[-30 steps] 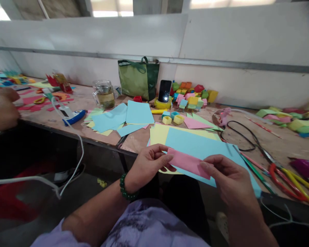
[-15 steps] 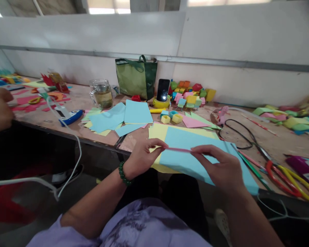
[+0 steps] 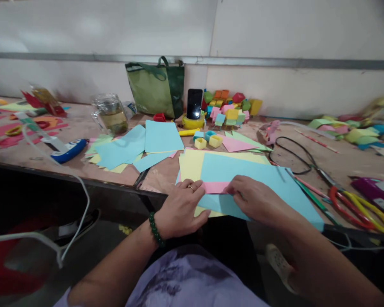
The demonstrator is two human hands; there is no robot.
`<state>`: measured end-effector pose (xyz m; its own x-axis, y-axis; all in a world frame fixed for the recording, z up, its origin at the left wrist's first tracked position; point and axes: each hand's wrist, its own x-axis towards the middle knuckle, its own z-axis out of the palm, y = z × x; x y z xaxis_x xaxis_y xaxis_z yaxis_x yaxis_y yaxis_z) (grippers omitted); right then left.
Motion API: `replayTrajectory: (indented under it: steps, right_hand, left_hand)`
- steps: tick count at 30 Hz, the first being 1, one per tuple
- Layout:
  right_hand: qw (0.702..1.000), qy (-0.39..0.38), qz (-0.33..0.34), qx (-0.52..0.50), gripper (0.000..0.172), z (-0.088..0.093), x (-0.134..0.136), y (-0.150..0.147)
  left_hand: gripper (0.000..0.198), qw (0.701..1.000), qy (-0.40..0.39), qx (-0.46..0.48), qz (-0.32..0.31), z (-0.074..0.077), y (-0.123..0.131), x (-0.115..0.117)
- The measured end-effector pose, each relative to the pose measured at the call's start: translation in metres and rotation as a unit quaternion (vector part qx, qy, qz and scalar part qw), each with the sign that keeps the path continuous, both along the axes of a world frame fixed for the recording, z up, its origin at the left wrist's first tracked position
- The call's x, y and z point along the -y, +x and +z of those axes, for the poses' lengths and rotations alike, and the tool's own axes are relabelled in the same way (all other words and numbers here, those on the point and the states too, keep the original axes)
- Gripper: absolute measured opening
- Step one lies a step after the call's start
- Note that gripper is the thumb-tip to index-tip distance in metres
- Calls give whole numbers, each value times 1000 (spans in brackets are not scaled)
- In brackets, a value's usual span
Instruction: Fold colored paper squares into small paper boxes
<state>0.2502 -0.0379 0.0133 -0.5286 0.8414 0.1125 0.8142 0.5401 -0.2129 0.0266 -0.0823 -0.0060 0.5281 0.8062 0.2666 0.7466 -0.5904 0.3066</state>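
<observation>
A folded pink paper strip [image 3: 216,187] lies flat on a large light-blue sheet [image 3: 243,168], between my two hands. My left hand [image 3: 184,207], with a ring and a green bead bracelet, rests its outstretched fingers on the strip's left end, thumb held apart. At the right end, the curled fingers of my right hand [image 3: 251,196] press on the strip; its fingertips are partly hidden. Yellow paper [image 3: 190,164] shows under the blue sheet. Small folded paper cups [image 3: 215,141] sit just behind the sheets.
Scissors [image 3: 355,209], a green pencil [image 3: 316,204] and a purple tool [image 3: 373,192] lie at right. Loose blue paper [image 3: 163,136], a glass jug [image 3: 110,115], a green bag [image 3: 156,87], a phone [image 3: 194,103] and folded paper shapes [image 3: 230,108] stand behind. A white cable [image 3: 83,187] hangs at left.
Both hands have lowered the pink strip from above the blue sheet onto it. The left hand's pinch has spread into flat fingers, and the right fingers have curled. The view has shifted slightly.
</observation>
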Motion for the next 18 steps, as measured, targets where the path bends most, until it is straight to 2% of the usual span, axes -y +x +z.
replayTrajectory:
  steps: [2, 3, 6, 9, 11, 14, 18]
  right_hand:
    - [997, -57, -48, -17, 21, 8, -12, -16]
    - [995, -74, -65, -21, 25, 10, -20, -25]
    - [984, -174, -25, -20, 32, 15, -44, -45]
    - [941, -336, -24, -32, 40, 15, -63, -52]
    - [913, -403, -39, -53, 36, 14, -70, -51]
    - [903, -422, -66, -54, 27, 12, -74, -49]
    - [903, -420, -80, -48, 24, 15, -76, -49]
  left_hand:
    - [42, 1000, -4, 0, 9, -1, 1, 2]
    - [47, 1000, -4, -1, 13, -2, 2, 2]
    - [57, 1000, -8, -4, 20, -5, 3, 3]
    - [63, 999, -11, 9, 30, -9, 3, 4]
    - [72, 999, -9, 22, 37, -13, 3, 3]
    - [83, 999, -1, 21, 42, -18, 3, 3]
    - [79, 999, 2, 4, 42, -18, 3, 2]
